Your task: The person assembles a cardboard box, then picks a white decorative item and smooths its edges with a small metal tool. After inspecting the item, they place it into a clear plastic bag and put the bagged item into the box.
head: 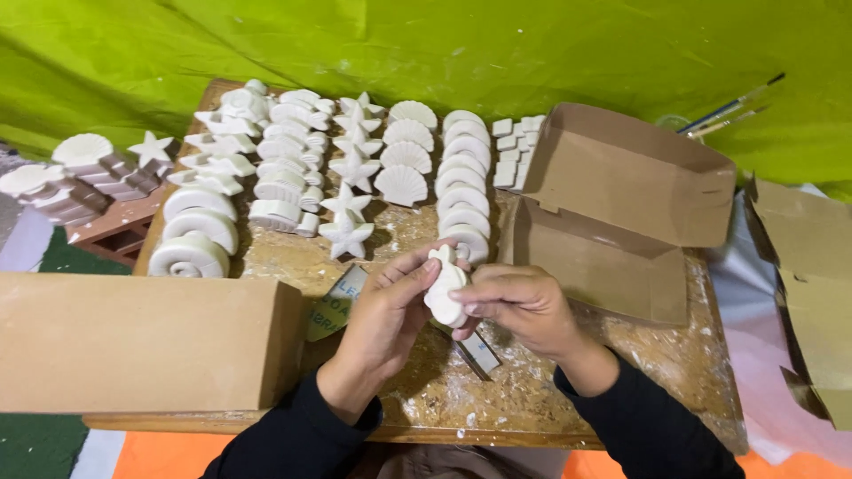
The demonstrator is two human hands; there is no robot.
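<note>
Piece: a white plaster cast (pixel 445 286) is held above the wooden board (pixel 621 355), near its front edge.
Left hand (pixel 388 312): closed around the cast's left side.
Right hand (pixel 517 302): fingers pinched on its right side.
Behind: rows of white casts (pixel 355 164) are laid out.
Right: an open cardboard box (pixel 621 213) is placed.

A single head-worn camera looks steeply down and forward at the wooden desk (pixel 621 390) from its near edge; it sits close, the wearer's dark sleeves entering at the bottom of the frame; beyond the desk's far edge hangs green cloth (pixel 426 44); no second view overlaps.
</note>
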